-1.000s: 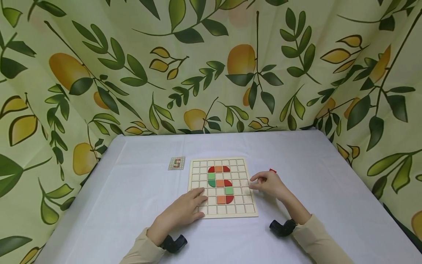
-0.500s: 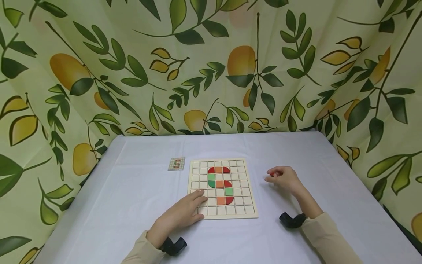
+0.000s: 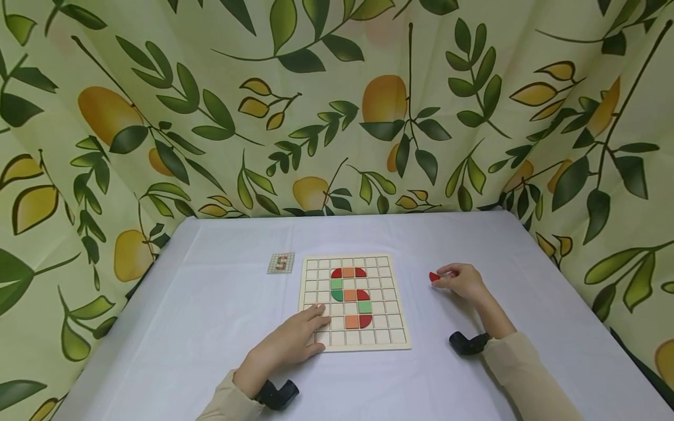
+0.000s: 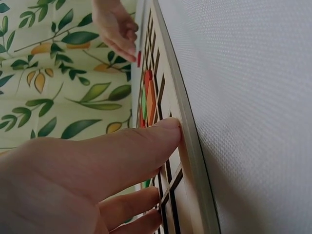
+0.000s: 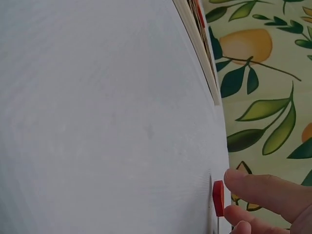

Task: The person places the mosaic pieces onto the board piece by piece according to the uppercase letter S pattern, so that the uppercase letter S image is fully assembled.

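Observation:
A pale wooden grid board (image 3: 395, 321) lies on the white table, with red, orange and green tiles forming a curved S-like pattern. My left hand (image 3: 293, 334) rests on its near left corner, fingers spread over the squares; the left wrist view shows the thumb (image 4: 151, 141) pressing near the rim. To the right of the board, my right hand (image 3: 464, 282) pinches a small red tile (image 3: 434, 276) at its fingertips. In the right wrist view this red tile (image 5: 218, 198) shows edge-on, close over the cloth, between thumb and finger ends.
A small pattern card (image 3: 281, 263) showing a similar S design lies beyond the board's left corner. White cloth covers the table (image 3: 158, 327). A leaf-and-fruit printed curtain (image 3: 337, 117) hangs behind and at both sides. Black wrist mounts (image 3: 467, 344) sit under the wrists.
My right hand has drawn away from the board's right edge to the red tile and now has it at its fingertips. The left hand stays on the board.

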`<act>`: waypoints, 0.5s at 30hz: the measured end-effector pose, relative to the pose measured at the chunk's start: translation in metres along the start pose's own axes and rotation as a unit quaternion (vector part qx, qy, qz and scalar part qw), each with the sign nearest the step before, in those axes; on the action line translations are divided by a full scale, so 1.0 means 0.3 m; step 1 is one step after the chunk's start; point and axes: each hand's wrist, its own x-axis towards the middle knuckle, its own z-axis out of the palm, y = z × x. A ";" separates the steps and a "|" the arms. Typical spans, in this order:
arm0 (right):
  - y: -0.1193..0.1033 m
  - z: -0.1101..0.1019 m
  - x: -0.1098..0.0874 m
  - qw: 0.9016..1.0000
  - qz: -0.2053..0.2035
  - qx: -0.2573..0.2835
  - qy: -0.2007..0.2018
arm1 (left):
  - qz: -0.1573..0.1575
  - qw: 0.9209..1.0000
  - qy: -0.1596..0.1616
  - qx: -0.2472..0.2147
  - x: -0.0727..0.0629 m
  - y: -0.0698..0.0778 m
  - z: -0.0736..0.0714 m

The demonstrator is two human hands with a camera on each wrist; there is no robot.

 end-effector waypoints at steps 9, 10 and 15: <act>0.008 0.001 0.010 1.000 0.027 0.010 0.006 | 0.001 1.000 -0.002 -0.005 -0.003 0.000 -0.003; 0.009 0.001 0.011 1.000 0.027 0.011 0.006 | 0.002 1.000 -0.001 -0.004 -0.004 -0.001 -0.003; 0.013 0.002 0.017 0.999 0.030 0.013 0.008 | 0.007 1.000 0.001 -0.005 -0.005 0.000 -0.005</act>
